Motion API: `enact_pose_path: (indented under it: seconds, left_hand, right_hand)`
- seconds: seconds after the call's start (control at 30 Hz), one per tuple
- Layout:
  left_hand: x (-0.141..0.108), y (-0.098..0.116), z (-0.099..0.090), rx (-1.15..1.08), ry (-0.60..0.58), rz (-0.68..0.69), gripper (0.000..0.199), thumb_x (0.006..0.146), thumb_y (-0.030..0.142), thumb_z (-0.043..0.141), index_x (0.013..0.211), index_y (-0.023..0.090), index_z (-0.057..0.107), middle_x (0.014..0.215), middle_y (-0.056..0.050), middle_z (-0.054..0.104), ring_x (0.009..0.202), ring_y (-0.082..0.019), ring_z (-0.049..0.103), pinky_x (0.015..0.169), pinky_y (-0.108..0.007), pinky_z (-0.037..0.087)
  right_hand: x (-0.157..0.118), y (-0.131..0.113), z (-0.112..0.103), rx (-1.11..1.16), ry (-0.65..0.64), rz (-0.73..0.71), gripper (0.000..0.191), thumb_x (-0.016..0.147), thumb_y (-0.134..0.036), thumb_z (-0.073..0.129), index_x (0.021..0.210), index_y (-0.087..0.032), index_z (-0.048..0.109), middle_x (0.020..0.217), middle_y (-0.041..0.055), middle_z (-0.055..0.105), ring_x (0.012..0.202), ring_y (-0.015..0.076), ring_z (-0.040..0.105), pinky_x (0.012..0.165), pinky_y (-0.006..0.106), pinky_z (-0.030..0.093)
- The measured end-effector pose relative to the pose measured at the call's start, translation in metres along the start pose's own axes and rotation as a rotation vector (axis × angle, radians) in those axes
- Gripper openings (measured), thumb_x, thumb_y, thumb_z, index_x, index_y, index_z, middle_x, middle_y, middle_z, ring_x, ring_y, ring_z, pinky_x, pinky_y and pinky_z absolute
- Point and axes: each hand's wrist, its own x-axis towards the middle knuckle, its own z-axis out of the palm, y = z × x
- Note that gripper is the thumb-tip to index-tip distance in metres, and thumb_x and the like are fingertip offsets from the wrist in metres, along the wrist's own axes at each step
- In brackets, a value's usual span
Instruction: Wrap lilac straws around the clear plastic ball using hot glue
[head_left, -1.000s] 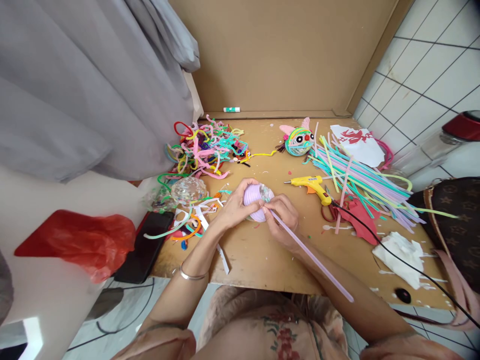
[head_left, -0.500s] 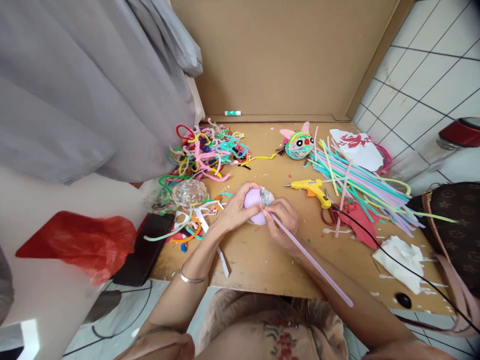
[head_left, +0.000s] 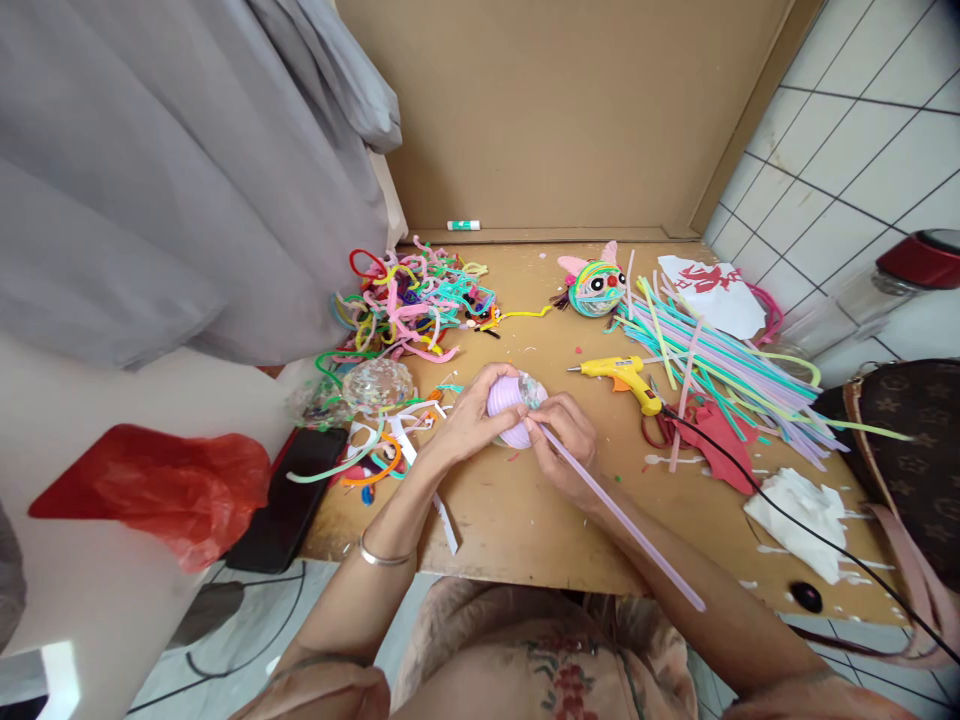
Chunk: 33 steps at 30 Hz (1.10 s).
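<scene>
My left hand (head_left: 474,412) is closed round a ball (head_left: 504,397) wound with lilac pipe cleaner, with a clear, shiny patch bare at its upper right. Against the ball's right side, my right hand (head_left: 564,440) pinches a lilac pipe cleaner (head_left: 622,515), whose loose length slants down over my right forearm. Both hands are just above the table, fingertips close together. Right of them lies a yellow hot glue gun (head_left: 621,377) with its nozzle pointing left. A decorated ball (head_left: 595,288) with pink ears and eyes sits behind.
Tangled pipe cleaners (head_left: 420,300) and a clear ball (head_left: 377,385) lie at left, near a phone (head_left: 289,500) and red plastic bag (head_left: 202,490). Straight pipe cleaners (head_left: 735,360), red scraps (head_left: 716,440), white tissue (head_left: 799,520) and a black cord (head_left: 817,545) are at right.
Almost nothing differs. Both hands keep the same hold on the ball and the pipe cleaner; the whole view has shifted very slightly.
</scene>
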Motion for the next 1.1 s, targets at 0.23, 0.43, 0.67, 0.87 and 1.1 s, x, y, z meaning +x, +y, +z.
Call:
enact_pose_path:
  seconds: [0.23,0.43,0.67,0.87,1.1]
  left_hand:
    - [0.0,-0.0013,-0.0002,0.008,-0.004,0.007,0.039,0.082,0.034,0.058,0.117,0.02,0.049,0.12,-0.006,0.057,0.112,-0.022,0.054,0.099,-0.035,0.042]
    - [-0.0005,-0.001,-0.0013,0.006,-0.012,0.012,0.04,0.082,0.037,0.057,0.117,0.02,0.049,0.121,-0.006,0.056,0.111,-0.022,0.054,0.098,-0.033,0.041]
    - [-0.0016,0.0047,-0.0039,0.015,-0.034,-0.023,0.037,0.084,0.035,0.05,0.117,0.02,0.049,0.114,-0.005,0.056,0.104,-0.021,0.053,0.094,-0.032,0.042]
    - [-0.0008,-0.002,-0.0007,0.016,-0.019,0.007,0.035,0.086,0.035,0.051,0.117,0.02,0.049,0.116,-0.005,0.056,0.107,-0.02,0.053,0.096,-0.032,0.042]
    - [-0.0038,0.0021,-0.0047,-0.01,-0.038,-0.011,0.037,0.093,0.044,0.04,0.12,0.019,0.048,0.119,-0.006,0.057,0.106,-0.021,0.054,0.096,-0.033,0.043]
  right_hand:
    - [0.0,0.0004,0.0,-0.034,-0.008,0.012,0.009,0.087,-0.014,0.053,0.084,-0.021,0.057,0.076,0.0029,0.055,0.071,0.0153,0.056,0.062,0.029,0.05]
    - [-0.0009,0.0008,0.0003,-0.016,-0.001,0.013,0.009,0.087,-0.014,0.053,0.085,-0.021,0.057,0.076,0.0029,0.056,0.071,0.0156,0.056,0.062,0.029,0.049]
    - [0.0,0.0019,0.0001,-0.004,-0.001,-0.022,0.011,0.085,-0.01,0.053,0.085,-0.021,0.055,0.074,0.0029,0.055,0.071,0.0158,0.054,0.063,0.03,0.048]
    - [-0.0003,0.0014,0.0,0.007,-0.002,0.004,0.01,0.086,-0.011,0.052,0.084,-0.021,0.056,0.075,0.0031,0.055,0.07,0.0156,0.055,0.063,0.029,0.048]
    - [-0.0001,0.0033,-0.0002,-0.002,-0.003,-0.004,0.01,0.086,-0.013,0.053,0.085,-0.021,0.057,0.076,0.0035,0.057,0.072,0.0161,0.056,0.064,0.03,0.05]
